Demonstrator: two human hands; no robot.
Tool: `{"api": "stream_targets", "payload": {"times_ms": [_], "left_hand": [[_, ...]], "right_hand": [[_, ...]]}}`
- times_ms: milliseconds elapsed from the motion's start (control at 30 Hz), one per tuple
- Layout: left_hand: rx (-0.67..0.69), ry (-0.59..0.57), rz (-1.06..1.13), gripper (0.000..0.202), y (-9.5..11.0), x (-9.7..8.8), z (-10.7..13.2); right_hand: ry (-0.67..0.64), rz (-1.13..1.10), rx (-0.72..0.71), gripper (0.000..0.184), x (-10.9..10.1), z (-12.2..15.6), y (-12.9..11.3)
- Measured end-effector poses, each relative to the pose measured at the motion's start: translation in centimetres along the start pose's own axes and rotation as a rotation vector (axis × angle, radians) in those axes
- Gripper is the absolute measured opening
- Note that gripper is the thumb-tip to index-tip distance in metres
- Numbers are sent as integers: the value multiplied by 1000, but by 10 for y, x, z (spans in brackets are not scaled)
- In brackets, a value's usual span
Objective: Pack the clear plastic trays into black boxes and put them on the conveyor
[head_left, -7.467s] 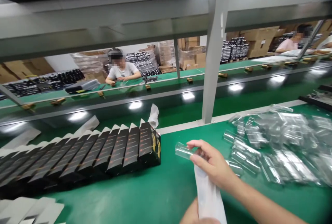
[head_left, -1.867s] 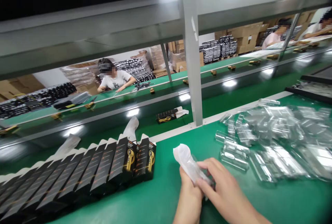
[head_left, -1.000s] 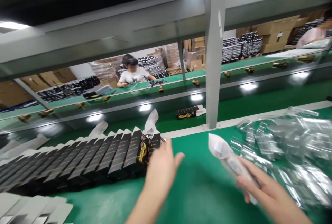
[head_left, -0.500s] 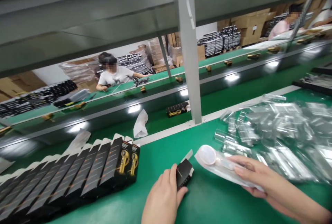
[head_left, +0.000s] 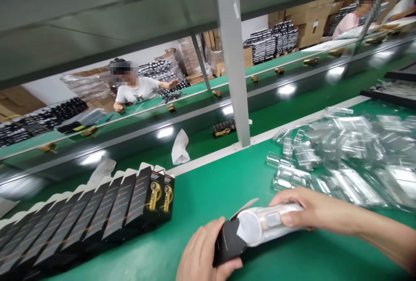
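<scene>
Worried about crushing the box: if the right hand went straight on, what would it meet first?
Probably the black box held by the left hand; the right hand's clear case sits in the box's open end.

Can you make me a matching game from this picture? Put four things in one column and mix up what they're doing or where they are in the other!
Things:
1. Left hand
2. Right hand
3. Row of black boxes
4. Crumpled white wrapper

Where or what:
A. Lying on the green belt past the white edge
B. Holding a clear plastic tube
C. Holding a small black box
D. Standing in a line on the green bench

Pairs: 1-C, 2-B, 3-D, 4-A
</scene>
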State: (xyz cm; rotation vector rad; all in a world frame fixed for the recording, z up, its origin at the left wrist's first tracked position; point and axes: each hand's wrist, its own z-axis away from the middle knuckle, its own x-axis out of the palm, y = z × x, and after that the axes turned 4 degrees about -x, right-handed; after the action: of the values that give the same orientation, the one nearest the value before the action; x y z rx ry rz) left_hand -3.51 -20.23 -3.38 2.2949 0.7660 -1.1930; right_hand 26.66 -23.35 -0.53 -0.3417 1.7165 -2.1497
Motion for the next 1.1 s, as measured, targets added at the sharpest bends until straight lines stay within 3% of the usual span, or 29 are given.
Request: {"api": "stream_targets", "payload": {"times_ms": [200,367,567,667,767,833,900,967,1033,1100], "left_hand": [[119,-14,-93,62,4,3,-2],[310,-63,-138,58,11,2,-4],[300,-137,-63,56,16,0,-13],[270,-197,-16,55,15,0,-17],[199,-255,39,46,7,-12,-32],[90,-301,46,39,-9,-29,-53],[-62,-310,10,37,-36,-49,-82],[-234,-275,-51,40,-74,-67,-115],[-412,-251,-126,48,-119,-78,-146],[-553,-275,-194,53,-165,-78,-171]], "right_hand": [[36,245,12,24,0,8,-9],[65,432,42,20,29,10,-10],[99,315,-4,18,54,-5,0],[102,261,19,16,50,-8,5],[-79,63,-31,39,33,-12,0],[-175,-25,-95,59,14,-24,-11],[-10,125,-159,57,-5,-49,-27],[288,407,-196,50,-16,-90,-41],[387,570,-230,45,-15,-142,-51],[377,727,-273,43,0,-198,-56]]}}
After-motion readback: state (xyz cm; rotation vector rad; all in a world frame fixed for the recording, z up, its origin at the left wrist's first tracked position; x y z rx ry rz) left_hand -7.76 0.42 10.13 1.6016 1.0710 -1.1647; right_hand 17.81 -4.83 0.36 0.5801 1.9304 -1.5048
